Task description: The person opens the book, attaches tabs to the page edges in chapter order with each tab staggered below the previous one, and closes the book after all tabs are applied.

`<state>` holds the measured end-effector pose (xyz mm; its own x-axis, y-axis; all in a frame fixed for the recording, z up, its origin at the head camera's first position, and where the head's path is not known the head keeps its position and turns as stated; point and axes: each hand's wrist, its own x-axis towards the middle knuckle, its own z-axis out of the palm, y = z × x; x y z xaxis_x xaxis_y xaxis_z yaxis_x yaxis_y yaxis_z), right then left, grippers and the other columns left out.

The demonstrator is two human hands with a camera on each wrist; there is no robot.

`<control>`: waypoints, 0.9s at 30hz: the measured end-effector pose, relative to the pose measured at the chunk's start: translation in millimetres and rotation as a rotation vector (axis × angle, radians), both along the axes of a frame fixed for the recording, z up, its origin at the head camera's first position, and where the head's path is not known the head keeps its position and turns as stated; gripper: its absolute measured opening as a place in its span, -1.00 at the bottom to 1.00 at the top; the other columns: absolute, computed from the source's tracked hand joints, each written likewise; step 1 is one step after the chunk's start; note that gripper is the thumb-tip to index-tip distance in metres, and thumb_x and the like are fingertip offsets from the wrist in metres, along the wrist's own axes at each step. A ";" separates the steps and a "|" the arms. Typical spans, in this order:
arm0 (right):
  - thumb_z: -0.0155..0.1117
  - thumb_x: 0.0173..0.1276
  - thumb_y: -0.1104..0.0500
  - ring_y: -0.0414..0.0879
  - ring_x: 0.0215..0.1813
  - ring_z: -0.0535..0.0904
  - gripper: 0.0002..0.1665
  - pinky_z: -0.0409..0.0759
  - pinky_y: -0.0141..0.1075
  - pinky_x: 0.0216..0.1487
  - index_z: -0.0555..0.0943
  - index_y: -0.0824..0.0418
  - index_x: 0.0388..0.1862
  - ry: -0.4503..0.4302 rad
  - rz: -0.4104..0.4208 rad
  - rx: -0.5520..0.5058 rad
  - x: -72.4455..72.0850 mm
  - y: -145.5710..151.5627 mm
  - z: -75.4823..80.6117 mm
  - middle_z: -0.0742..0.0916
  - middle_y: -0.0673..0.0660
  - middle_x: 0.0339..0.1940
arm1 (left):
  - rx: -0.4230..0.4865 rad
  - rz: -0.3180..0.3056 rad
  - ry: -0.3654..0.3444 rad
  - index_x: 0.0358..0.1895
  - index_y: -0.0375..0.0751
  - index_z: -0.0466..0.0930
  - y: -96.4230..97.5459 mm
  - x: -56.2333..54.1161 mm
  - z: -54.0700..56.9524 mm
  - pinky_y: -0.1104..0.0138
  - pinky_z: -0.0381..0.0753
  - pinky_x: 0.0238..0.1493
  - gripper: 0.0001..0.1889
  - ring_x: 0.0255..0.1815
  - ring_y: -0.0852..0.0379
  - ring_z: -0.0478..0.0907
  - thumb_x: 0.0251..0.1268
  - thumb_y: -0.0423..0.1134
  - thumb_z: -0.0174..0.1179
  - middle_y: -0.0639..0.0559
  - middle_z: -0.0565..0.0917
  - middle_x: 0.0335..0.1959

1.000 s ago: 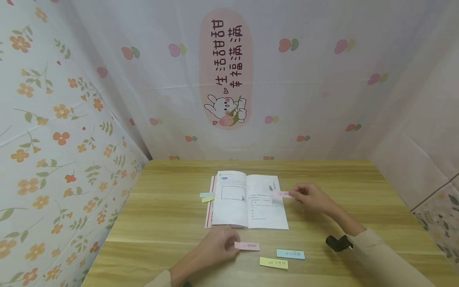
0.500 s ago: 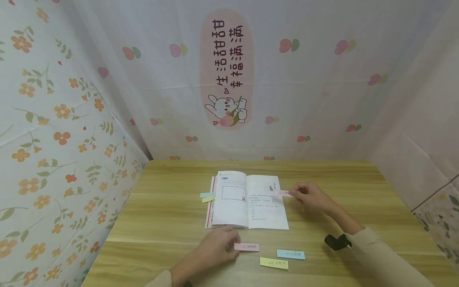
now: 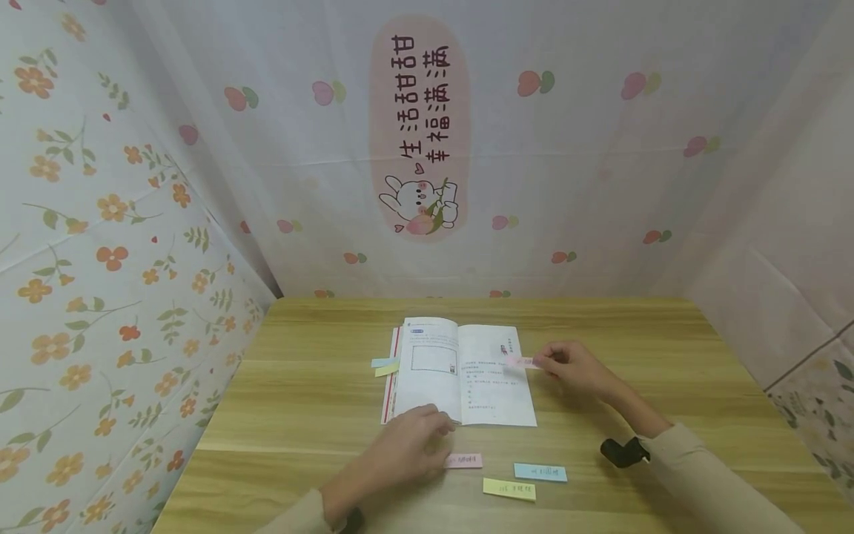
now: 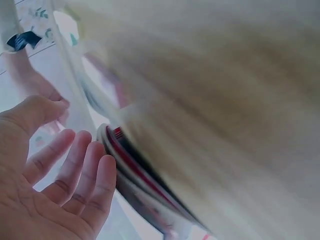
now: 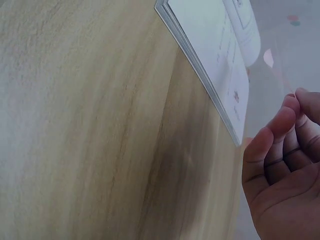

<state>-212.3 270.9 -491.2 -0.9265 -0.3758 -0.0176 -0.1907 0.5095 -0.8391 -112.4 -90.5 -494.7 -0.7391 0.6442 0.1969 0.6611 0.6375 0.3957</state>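
An open book (image 3: 497,397) lies on the table, its left page slightly raised. At its right edge my right hand (image 3: 582,369) pinches a pink sticky tab (image 3: 519,362) between thumb and fingertips, the tab's other end over the right page. My left hand (image 3: 415,449) is at the book's near edge, fingers loosely bent with nothing in them; whether they touch the book is unclear. In the left wrist view that hand's fingers (image 4: 85,170) are spread close to the book's edge. Partly behind it lies a pink sticky-note pad (image 3: 465,461) with handwriting.
A blue sticky-note pad (image 3: 540,472) and a yellow sticky-note pad (image 3: 510,489) lie near the front of the table (image 3: 300,400). One blue tab (image 3: 383,363) and one yellow tab (image 3: 387,369) stick out from the book's left side. A patterned curtain (image 3: 587,185) hangs behind.
My left hand has moved off the pink pad, up toward the book's near edge. The right hand stays at the book's right edge with the pink tab, having shifted only slightly.
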 end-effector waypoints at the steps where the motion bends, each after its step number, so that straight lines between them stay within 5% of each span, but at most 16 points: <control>1: 0.26 0.54 0.09 -0.09 -0.45 0.45 -0.67 0.39 -0.37 -0.52 0.66 0.38 -0.22 0.006 0.001 0.000 0.1 -0.4 -0.6 0.57 0.08 -0.54 | 0.009 0.002 -0.014 -0.08 -0.05 0.72 1.3 -1.8 2.5 0.51 0.55 -0.21 -0.77 -0.25 0.37 0.51 0.18 -0.20 0.40 0.31 0.58 -0.28; 13: 0.28 0.52 0.13 -0.09 -0.45 0.47 -0.73 0.42 -0.37 -0.50 0.68 0.35 -0.27 0.042 0.064 -0.002 2.7 -11.1 -2.3 0.57 0.06 -0.51 | 0.301 0.041 -0.361 -0.01 -0.28 0.67 18.6 -28.9 20.2 0.40 0.67 -0.10 -0.80 -0.15 0.24 0.67 0.33 -0.37 0.30 0.05 0.72 -0.14; 19: 0.27 0.52 0.15 -0.07 -0.41 0.49 -0.73 0.46 -0.35 -0.43 0.66 0.37 -0.27 0.056 0.107 -0.019 5.3 -17.4 -0.5 0.57 0.07 -0.49 | 0.460 0.117 -0.506 -0.03 -0.32 0.68 25.8 -45.5 21.6 0.35 0.72 -0.23 -0.79 -0.21 0.06 0.73 0.40 -0.26 0.29 0.07 0.74 -0.19; 27: 0.28 0.51 0.18 0.00 -0.35 0.54 -0.82 0.51 -0.34 -0.37 0.70 0.29 -0.23 0.062 0.146 -0.053 8.6 -23.7 -1.6 0.62 0.13 -0.42 | 0.702 0.249 -0.775 0.00 -0.37 0.66 40.3 -63.2 29.3 0.21 0.77 -0.24 -0.74 -0.07 -0.26 0.71 0.45 -0.22 0.27 -0.28 0.70 -0.07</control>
